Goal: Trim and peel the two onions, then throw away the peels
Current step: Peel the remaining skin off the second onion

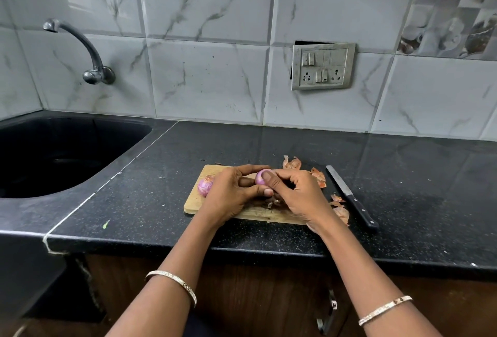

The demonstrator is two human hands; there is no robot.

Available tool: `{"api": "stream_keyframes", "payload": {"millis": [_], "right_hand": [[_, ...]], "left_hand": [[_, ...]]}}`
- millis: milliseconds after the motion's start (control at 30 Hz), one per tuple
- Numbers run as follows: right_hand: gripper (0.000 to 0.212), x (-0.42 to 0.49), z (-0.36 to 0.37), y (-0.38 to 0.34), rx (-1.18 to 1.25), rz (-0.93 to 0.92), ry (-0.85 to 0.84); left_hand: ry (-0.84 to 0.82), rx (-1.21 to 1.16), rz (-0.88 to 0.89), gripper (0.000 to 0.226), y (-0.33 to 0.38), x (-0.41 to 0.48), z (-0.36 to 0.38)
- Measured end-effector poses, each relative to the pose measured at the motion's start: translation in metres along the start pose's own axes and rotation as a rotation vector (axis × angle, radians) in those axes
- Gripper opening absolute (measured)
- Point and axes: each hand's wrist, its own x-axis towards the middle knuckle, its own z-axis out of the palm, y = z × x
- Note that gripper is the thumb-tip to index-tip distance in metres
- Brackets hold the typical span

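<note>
Purple-skinned, one onion point(261, 177) is held just above the wooden cutting board point(195, 203). It is gripped from the left by the curled fingers of the left hand point(231, 194), and from the right by the right hand point(298, 194), whose thumb is pressed on its front. A second onion point(205, 185) lies at the board's left end, seemingly touching the left hand. Dry peels point(318, 176) are scattered on the black worktop point(150, 202), beside the knife point(351, 196).

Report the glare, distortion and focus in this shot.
Head view: soft, even light with no hard shadows; the glossy black speckled countertop mirrors the white marbled wall tiles as a pale sheen at right; wide-angle lens bows the tile joints and counter edge; the left hand, right hand and small purple onion they hold look sharp.
</note>
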Motion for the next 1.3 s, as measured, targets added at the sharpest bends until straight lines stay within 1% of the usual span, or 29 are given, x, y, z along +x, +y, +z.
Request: {"api": "stream_keyframes", "payload": {"millis": [67, 167, 200, 300, 400, 433, 533, 600, 633, 733, 800, 867, 967, 1133, 1167, 1267, 1300], "right_hand": [[0.035, -0.001, -0.001, 0.000, 0.044, -0.008, -0.035], [0.035, 0.001, -0.002, 0.001, 0.062, 0.008, -0.045], [0.038, 0.001, -0.002, 0.001, 0.068, 0.019, -0.028], [0.054, 0.003, -0.002, 0.006, 0.091, 0.052, 0.053], [0.063, 0.003, -0.001, 0.007, 0.100, 0.047, 0.028], [0.060, 0.002, -0.001, 0.005, 0.106, 0.047, 0.015], [0.037, -0.001, -0.002, -0.003, 0.090, 0.018, -0.009], [0.036, -0.001, -0.002, -0.003, 0.052, 0.003, 0.011], [0.041, -0.001, -0.001, -0.001, 0.021, -0.004, 0.037], [0.068, 0.001, 0.000, 0.004, -0.014, 0.009, 0.130], [0.072, 0.001, -0.001, 0.005, 0.004, 0.023, 0.134], [0.066, 0.001, -0.002, 0.005, 0.011, 0.032, 0.098], [0.038, 0.000, -0.001, 0.001, -0.026, 0.012, 0.041], [0.036, 0.001, 0.002, 0.000, -0.077, -0.028, 0.055], [0.037, 0.001, 0.002, 0.001, -0.079, -0.022, 0.078], [0.058, 0.004, 0.002, 0.003, -0.112, 0.001, 0.180], [0.060, 0.005, 0.001, 0.003, -0.105, 0.009, 0.191]], "left_hand": [[-0.007, -0.010, 0.003, 0.050, -0.001, 0.000, -0.001], [-0.017, -0.019, 0.003, 0.050, -0.001, 0.001, 0.000], [-0.026, -0.033, 0.002, 0.048, -0.001, 0.000, 0.000], [-0.044, -0.049, -0.001, 0.045, -0.001, 0.000, 0.000], [-0.041, -0.050, 0.006, 0.046, -0.001, 0.001, 0.000], [-0.038, -0.060, 0.007, 0.045, -0.001, 0.001, 0.000], [-0.033, -0.056, 0.016, 0.042, 0.000, 0.000, -0.001], [-0.044, -0.043, 0.018, 0.043, 0.000, 0.000, -0.001], [-0.056, -0.039, 0.017, 0.043, 0.001, 0.000, 0.000], [-0.088, -0.026, 0.010, 0.040, 0.002, -0.001, 0.000], [-0.091, -0.002, 0.027, 0.043, 0.001, -0.001, 0.000], [-0.076, -0.004, 0.035, 0.048, 0.002, -0.002, 0.000], [-0.051, -0.025, 0.034, 0.041, -0.001, -0.001, 0.000], [-0.043, 0.015, 0.029, 0.044, -0.004, 0.000, -0.001], [-0.044, 0.032, 0.033, 0.045, -0.004, 0.000, -0.001], [-0.070, 0.108, 0.045, 0.055, -0.004, -0.001, 0.001], [-0.074, 0.111, 0.044, 0.057, -0.005, 0.000, 0.002]]}}
